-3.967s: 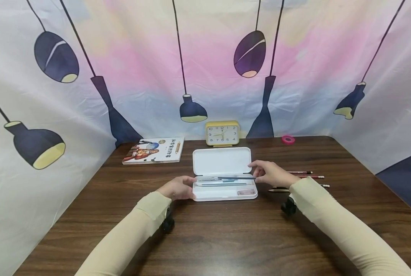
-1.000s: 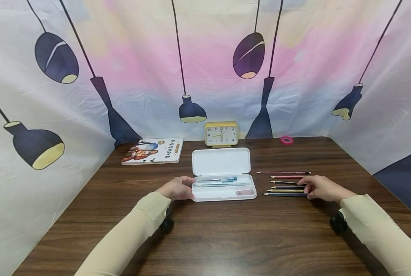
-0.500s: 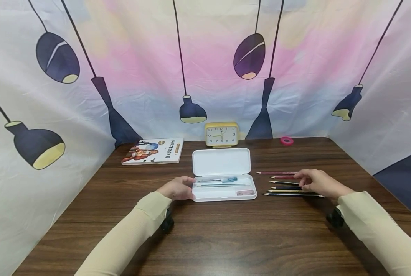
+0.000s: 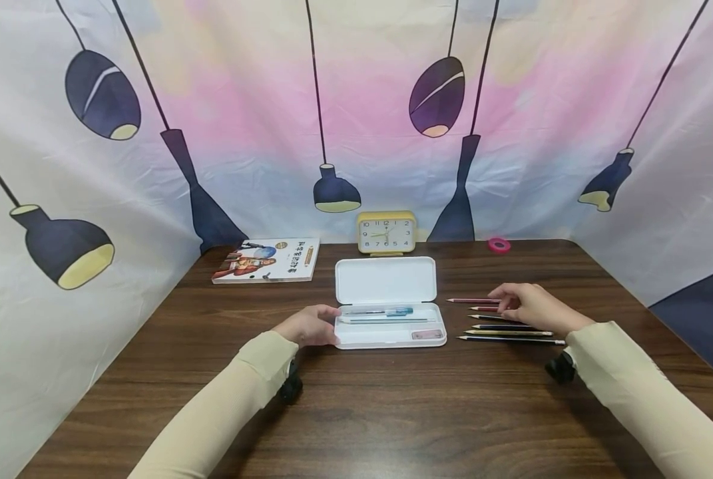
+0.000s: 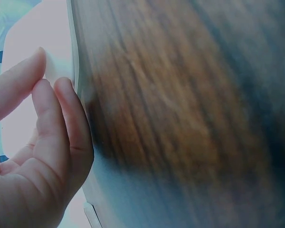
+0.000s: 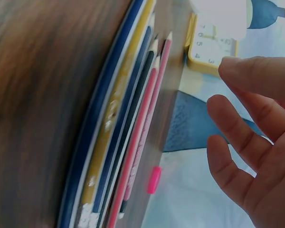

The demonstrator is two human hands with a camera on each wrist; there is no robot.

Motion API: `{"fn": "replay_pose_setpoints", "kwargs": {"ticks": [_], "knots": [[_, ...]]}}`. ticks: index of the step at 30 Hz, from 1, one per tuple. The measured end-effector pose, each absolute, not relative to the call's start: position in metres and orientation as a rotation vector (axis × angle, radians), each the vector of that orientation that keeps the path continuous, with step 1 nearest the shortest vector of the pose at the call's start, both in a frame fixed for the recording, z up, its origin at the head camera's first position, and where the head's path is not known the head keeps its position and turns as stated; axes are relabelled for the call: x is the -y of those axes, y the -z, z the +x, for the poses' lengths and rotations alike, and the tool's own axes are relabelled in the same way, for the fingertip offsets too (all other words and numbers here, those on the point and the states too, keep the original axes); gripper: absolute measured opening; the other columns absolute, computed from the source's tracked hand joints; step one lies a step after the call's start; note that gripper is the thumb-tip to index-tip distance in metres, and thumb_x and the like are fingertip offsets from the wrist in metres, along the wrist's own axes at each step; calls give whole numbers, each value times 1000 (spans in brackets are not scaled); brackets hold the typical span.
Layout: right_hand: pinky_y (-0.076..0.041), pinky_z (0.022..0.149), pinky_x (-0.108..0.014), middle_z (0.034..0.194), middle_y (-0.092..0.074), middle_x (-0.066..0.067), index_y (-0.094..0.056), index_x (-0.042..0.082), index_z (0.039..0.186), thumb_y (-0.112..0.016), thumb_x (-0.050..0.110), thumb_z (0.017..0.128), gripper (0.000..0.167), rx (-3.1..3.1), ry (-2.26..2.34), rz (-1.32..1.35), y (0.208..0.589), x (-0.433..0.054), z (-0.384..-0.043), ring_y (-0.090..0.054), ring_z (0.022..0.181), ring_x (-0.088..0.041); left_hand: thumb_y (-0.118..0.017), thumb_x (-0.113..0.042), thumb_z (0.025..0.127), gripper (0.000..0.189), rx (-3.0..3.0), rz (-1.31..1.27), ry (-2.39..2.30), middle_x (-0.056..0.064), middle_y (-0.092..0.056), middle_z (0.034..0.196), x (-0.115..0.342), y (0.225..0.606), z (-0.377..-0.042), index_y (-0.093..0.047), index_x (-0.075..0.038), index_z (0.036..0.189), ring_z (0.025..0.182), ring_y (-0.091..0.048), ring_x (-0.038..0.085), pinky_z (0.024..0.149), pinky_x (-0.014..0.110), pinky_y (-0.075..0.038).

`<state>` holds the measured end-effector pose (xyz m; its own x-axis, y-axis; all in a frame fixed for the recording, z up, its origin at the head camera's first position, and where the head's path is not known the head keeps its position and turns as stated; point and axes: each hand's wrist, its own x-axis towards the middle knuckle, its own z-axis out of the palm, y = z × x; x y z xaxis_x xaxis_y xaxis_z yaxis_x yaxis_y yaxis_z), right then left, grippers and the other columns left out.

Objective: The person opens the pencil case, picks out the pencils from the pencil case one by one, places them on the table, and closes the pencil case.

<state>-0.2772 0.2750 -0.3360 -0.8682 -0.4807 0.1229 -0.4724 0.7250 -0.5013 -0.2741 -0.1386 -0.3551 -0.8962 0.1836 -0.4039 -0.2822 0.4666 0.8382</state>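
An open white pencil case lies mid-table with its lid tipped back. My left hand grips its left end, fingers and thumb at the edge. Inside the case are a blue-capped clear pen, a pale blue pencil and a pinkish eraser-like block. To the right of the case several pencils lie in a row, with a dark blue pencil nearest and a red pencil farthest. Over the far pencils hovers my right hand, its fingers apart and nothing between them.
A yellow alarm clock stands behind the case. At the back left lies a book with a picture cover, and a pink tape roll sits at the back right. A patterned cloth hangs behind the table.
The dark pencil my right hand held over the case four seconds ago now lies nearest in the row. That hand has since moved left and away along the pencils. The left hand stays put.
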Motion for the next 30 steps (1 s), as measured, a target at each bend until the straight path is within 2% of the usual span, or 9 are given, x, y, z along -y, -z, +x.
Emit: {"fn": "replay_pose_setpoints", "kwargs": {"ticks": [9, 15, 30], "knots": [[-42, 61, -28, 73, -57, 6, -56, -3, 104, -62, -2, 76, 29, -2919, 789, -976, 332, -253, -284, -52, 67, -9, -65, 7, 69, 58, -2272, -100, -1428, 15, -47, 112, 138, 355, -275, -46, -4, 123, 80, -52, 20, 70, 30, -45], [-43, 59, -27, 74, -57, 4, -56, -2, 106, -61, -1, 77, 29, -2856, 804, -1015, 332, -231, -288, -51, 65, -9, -64, 8, 70, 58, -2267, -102, -1441, 15, -47, 110, 138, 356, -275, -46, -4, 123, 80, -52, 20, 71, 30, -46], [-43, 62, -28, 72, -55, 5, -56, -1, 106, -61, -3, 75, 31, -2786, 817, -1071, 337, -191, -298, -50, 66, -10, -64, 8, 70, 58, -2271, -93, -1439, 15, -48, 109, 138, 357, -275, -45, -4, 123, 80, -52, 20, 70, 30, -46]]}}
